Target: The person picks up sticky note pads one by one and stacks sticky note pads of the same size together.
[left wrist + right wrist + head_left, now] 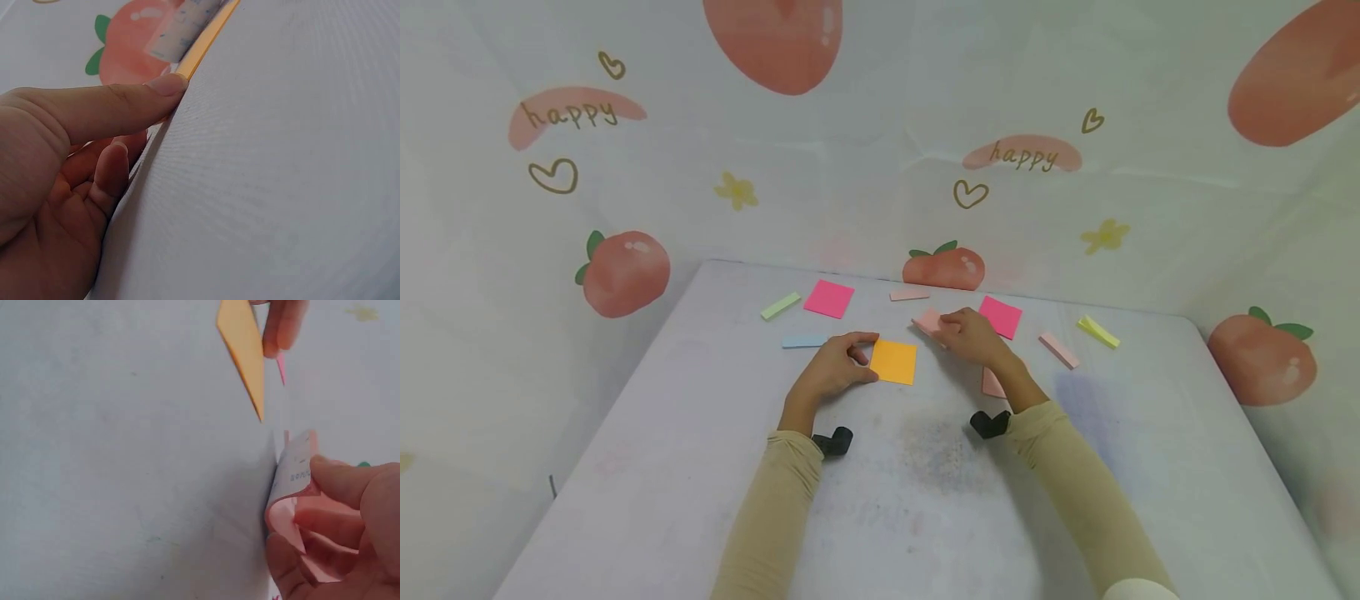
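Observation:
An orange sticky note pad (pixel 893 362) lies on the table, its left edge between the thumb and forefinger of my left hand (pixel 835 365). The left wrist view shows the thumb against the pad's thin edge (pixel 206 47). To the right, my right hand (pixel 972 337) pinches a light pink sticky note pad (pixel 928 321), held tilted just beyond the orange one. Seen from the right wrist, this pink pad (pixel 292 467) is bent into a curve, its white printed back facing out. A second light pink pad (pixel 992 383) is partly hidden under the right forearm.
Bright pink pads (pixel 829 298) (pixel 1002 317) lie toward the back. Narrow strip pads are scattered around: green (pixel 781 306), blue (pixel 803 342), pink (pixel 909 295), another pink (pixel 1059 351) and yellow (pixel 1098 332). A fruit-printed cloth (pixel 850 167) hangs behind the table.

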{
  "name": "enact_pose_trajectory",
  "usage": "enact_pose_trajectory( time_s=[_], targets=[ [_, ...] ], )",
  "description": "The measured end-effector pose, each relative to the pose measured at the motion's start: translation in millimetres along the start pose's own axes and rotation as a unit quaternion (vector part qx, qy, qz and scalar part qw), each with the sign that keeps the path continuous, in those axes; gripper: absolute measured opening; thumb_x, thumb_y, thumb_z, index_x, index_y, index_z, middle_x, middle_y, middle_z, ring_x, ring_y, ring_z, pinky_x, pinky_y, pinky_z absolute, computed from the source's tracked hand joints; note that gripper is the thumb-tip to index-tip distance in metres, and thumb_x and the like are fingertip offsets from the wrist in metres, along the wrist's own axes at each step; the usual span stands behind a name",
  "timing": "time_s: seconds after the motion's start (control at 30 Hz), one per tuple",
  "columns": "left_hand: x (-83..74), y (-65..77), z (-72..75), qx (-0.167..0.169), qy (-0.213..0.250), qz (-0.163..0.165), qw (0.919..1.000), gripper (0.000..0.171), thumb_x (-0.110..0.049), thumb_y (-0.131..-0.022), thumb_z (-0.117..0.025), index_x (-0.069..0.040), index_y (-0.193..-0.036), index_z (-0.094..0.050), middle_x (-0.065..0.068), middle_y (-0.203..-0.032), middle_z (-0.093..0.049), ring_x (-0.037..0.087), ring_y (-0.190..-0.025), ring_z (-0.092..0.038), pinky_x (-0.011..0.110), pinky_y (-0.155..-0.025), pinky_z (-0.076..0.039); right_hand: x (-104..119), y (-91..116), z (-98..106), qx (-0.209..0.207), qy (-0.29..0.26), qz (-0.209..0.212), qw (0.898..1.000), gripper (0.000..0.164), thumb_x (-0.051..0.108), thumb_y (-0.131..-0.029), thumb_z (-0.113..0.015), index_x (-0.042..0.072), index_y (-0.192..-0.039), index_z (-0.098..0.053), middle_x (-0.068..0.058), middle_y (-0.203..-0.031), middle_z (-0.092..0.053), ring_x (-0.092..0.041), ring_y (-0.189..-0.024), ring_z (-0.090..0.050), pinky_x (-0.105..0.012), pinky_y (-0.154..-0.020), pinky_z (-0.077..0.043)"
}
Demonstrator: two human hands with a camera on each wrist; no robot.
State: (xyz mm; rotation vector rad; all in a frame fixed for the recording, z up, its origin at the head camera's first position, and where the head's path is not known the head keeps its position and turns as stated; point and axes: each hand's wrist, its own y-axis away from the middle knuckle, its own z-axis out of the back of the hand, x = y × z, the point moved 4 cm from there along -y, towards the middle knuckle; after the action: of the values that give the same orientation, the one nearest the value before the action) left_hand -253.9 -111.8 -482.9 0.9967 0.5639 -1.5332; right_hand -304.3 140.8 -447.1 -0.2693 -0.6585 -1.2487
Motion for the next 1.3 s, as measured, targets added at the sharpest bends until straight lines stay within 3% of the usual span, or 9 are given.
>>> enact_pose_trajectory(
  time_s=[0.2,0.37,0.57,0.73,1.0,1.2,1.3],
  targets=[
    [-0.7,0.2,0.5,-0.004,-0.003,0.000,1.0000,0.066,-0.014,-0.082,-0.084,-0.027,-0.142,-0.060,0.003,-0.099,-0.064,0.021,-0.091,-0.057,0.033,-0.085,-0.046,-4.5,2.3,6.8,0.029,-0.096,-0.066,0.993,0.054,0.031,-0.102,-0.057,0.003,-0.149,-0.051,-0.021,-0.139,-0.058,-0.028,-0.106,-0.056,-0.036,-0.089,-0.046],
    [-1.1,0.3,1.5,-0.007,-0.005,0.003,1.0000,0.066,-0.015,-0.082,-0.084,-0.028,-0.142,-0.060,0.003,-0.099,-0.064,0.021,-0.091,-0.057,0.034,-0.085,-0.046,-6.7,4.3,10.0,0.048,-0.157,-0.095,0.982,0.054,0.027,-0.102,-0.058,0.005,-0.151,-0.049,-0.019,-0.143,-0.055,-0.026,-0.110,-0.056,-0.036,-0.099,-0.044],
    [-1.2,0.6,0.9,-0.006,-0.004,0.001,1.0000,0.066,-0.014,-0.082,-0.084,-0.027,-0.142,-0.060,0.004,-0.099,-0.064,0.021,-0.090,-0.057,0.033,-0.085,-0.046,-9.0,5.0,11.9,0.055,-0.168,-0.110,0.978,0.055,0.029,-0.101,-0.059,0.007,-0.151,-0.049,-0.018,-0.138,-0.058,-0.027,-0.111,-0.055,-0.039,-0.103,-0.042],
    [-1.8,0.9,0.0,-0.004,-0.002,0.003,1.0000,0.067,-0.014,-0.081,-0.084,-0.027,-0.142,-0.060,0.003,-0.099,-0.064,0.021,-0.090,-0.057,0.033,-0.085,-0.046,-9.6,3.5,11.8,0.060,-0.170,-0.111,0.977,0.056,0.029,-0.100,-0.061,0.006,-0.150,-0.050,-0.017,-0.148,-0.053,-0.028,-0.112,-0.054,-0.040,-0.106,-0.041],
    [-5.2,3.1,0.7,-0.003,0.002,-0.010,0.9999,0.066,-0.013,-0.082,-0.084,-0.024,-0.143,-0.059,0.005,-0.099,-0.064,0.022,-0.090,-0.056,0.033,-0.084,-0.046,-6.2,4.2,11.3,0.053,-0.150,-0.100,0.982,0.065,0.032,-0.095,-0.068,0.002,-0.149,-0.050,-0.017,-0.158,-0.045,-0.034,-0.141,-0.045,-0.051,-0.118,-0.038],
    [-4.8,3.6,0.3,-0.006,-0.003,-0.008,1.0000,0.066,-0.014,-0.083,-0.083,-0.025,-0.143,-0.059,0.004,-0.098,-0.063,0.021,-0.089,-0.056,0.033,-0.083,-0.046,-2.9,4.7,5.9,0.045,-0.093,-0.078,0.992,0.078,0.032,-0.087,-0.077,-0.001,-0.150,-0.046,-0.021,-0.159,-0.043,-0.038,-0.146,-0.038,-0.053,-0.120,-0.034],
    [-4.8,4.4,0.3,-0.006,-0.002,-0.004,1.0000,0.066,-0.014,-0.083,-0.083,-0.025,-0.143,-0.059,0.004,-0.098,-0.064,0.021,-0.089,-0.056,0.033,-0.084,-0.046,-1.8,3.3,2.7,0.042,-0.036,-0.065,0.996,0.082,0.035,-0.085,-0.079,0.000,-0.151,-0.045,-0.024,-0.158,-0.040,-0.039,-0.146,-0.036,-0.054,-0.118,-0.037]
  ],
)
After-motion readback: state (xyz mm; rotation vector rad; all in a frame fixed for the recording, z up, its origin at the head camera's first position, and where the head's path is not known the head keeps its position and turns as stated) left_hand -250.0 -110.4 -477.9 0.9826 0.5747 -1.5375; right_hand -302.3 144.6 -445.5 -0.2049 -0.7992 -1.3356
